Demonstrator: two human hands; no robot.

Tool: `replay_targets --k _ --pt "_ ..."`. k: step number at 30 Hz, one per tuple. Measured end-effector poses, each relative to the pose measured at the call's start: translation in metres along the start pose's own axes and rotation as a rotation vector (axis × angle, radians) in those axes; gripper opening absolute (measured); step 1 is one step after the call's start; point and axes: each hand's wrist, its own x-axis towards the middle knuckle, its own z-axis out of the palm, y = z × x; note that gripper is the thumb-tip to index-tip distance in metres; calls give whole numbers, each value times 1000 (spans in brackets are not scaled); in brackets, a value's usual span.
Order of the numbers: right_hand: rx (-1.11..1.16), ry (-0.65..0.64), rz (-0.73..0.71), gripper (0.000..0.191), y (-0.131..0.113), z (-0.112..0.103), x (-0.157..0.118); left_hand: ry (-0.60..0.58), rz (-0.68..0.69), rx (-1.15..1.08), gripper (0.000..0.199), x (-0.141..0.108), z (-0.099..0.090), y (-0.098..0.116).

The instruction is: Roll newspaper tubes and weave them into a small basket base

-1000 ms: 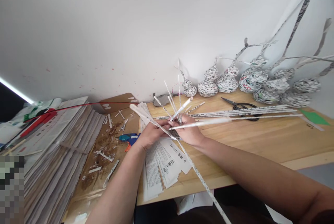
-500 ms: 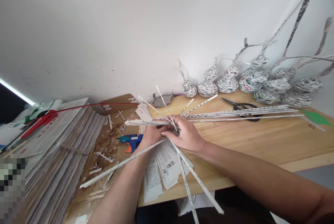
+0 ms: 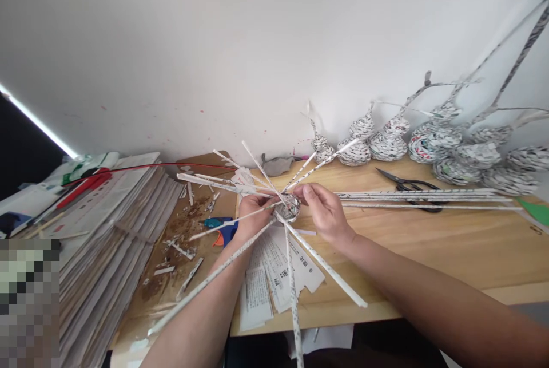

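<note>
Since the earlier frame I have turned the woven disc (image 3: 288, 208) face-up and spread its spokes (image 3: 321, 262) flat and outward; they previously bunched upward between my hands. The disc, a small coil of rolled newspaper, now sits just above the table (image 3: 429, 253), over the loose paper strips (image 3: 274, 276), held between both hands. My left hand (image 3: 253, 213) pinches the disc's left edge, fingers closed on it, steadying the hub so the spokes stay fanned. My right hand (image 3: 326, 213) grips the right edge with thumb and forefinger closed on a tube there, apparently to keep the weave tight. Beyond my hands, long spare tubes (image 3: 429, 196) lie along the table beside the scissors (image 3: 407, 185), within reach. A glue gun (image 3: 218, 225) rests left of the disc. Finished woven gourds (image 3: 386, 139) stand against the wall; stacked newspaper (image 3: 107, 242) fills the left side.
</note>
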Motion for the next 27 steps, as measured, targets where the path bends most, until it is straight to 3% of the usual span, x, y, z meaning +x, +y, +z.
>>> replay_targets --k 3,6,9,13,18,23,27 --pt "124 14 266 34 11 3 7 -24 18 -27 21 0 0 -4" --pt "189 40 366 36 19 6 9 -90 26 -38 21 -3 4 -2" --pt "157 79 338 35 21 9 8 -133 40 -71 20 -7 9 4" --pt "132 61 270 31 20 8 7 -85 71 -93 19 -9 13 9" --pt "92 45 206 25 21 7 8 -73 0 -91 20 -8 12 4" --pt "79 -1 217 29 23 6 8 -110 -49 -67 23 -6 11 -1" --pt "35 35 274 35 25 7 8 -53 -34 58 22 -2 9 -9"
